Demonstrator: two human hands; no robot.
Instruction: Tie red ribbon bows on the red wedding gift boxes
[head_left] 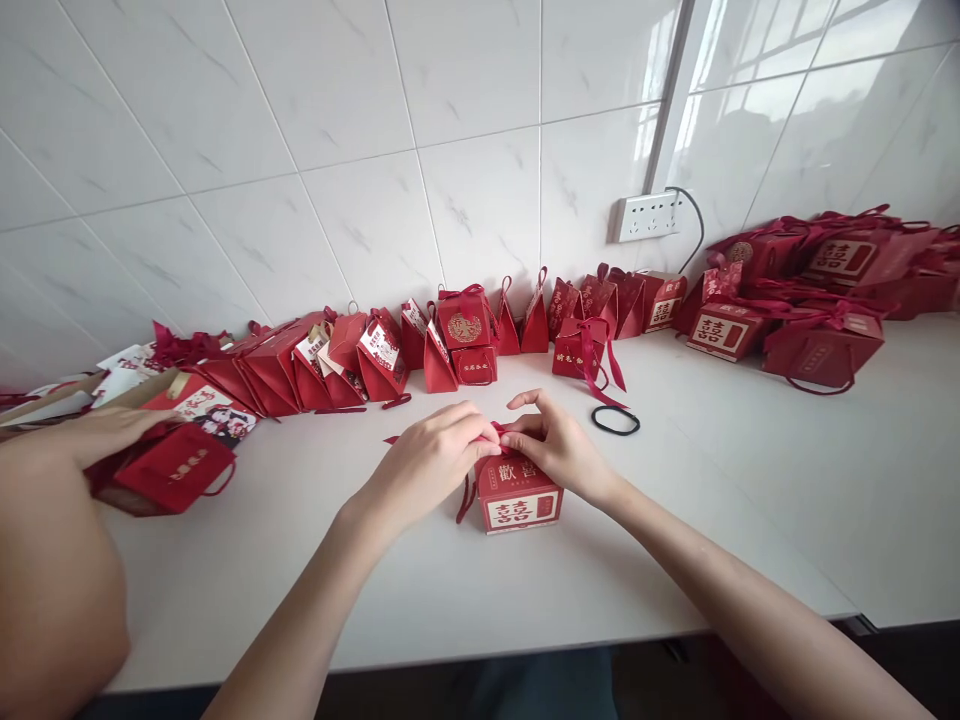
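A red gift box with gold and red characters stands upright on the white table before me. Both of my hands meet over its top, pinching a dark red ribbon. From the left, my left hand closes its fingers on the ribbon. Thumb and finger of my right hand press together on it from the other side, with the index finger raised and bent. Part of the ribbon hangs down at the box's left side. The knot or loop between my fingertips is mostly hidden.
Several red gift boxes line the tiled wall, and more are heaped at the right. A black hair tie lies near a small ribboned box. At the left, another person's hand rests on a red box.
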